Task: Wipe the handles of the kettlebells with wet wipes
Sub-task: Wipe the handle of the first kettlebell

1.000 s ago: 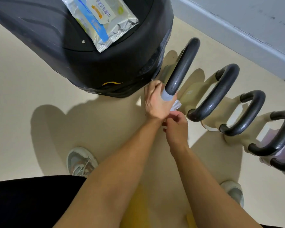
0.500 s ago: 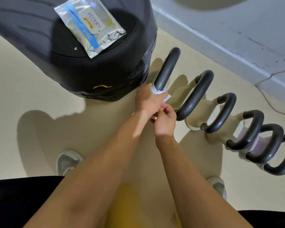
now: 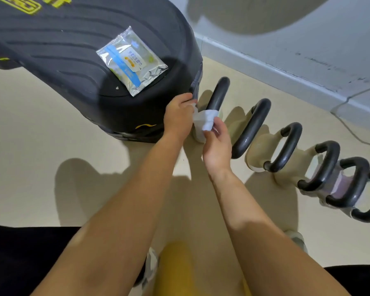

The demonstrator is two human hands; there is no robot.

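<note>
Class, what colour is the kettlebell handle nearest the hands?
Black handle, shown in the head view.

A white wet wipe (image 3: 205, 120) is bunched against the near end of the first kettlebell handle (image 3: 219, 92), a dark loop. The left hand (image 3: 177, 116) grips the wipe on that handle's left side. The right hand (image 3: 217, 146), just in front of the handle, pinches the wipe's lower fold. Left of the handle, a pack of wet wipes (image 3: 131, 60) lies on a black machine base (image 3: 73, 60). Right of the handle, the other kettlebell handles (image 3: 254, 124) stand in a row on the beige floor (image 3: 30, 146).
</note>
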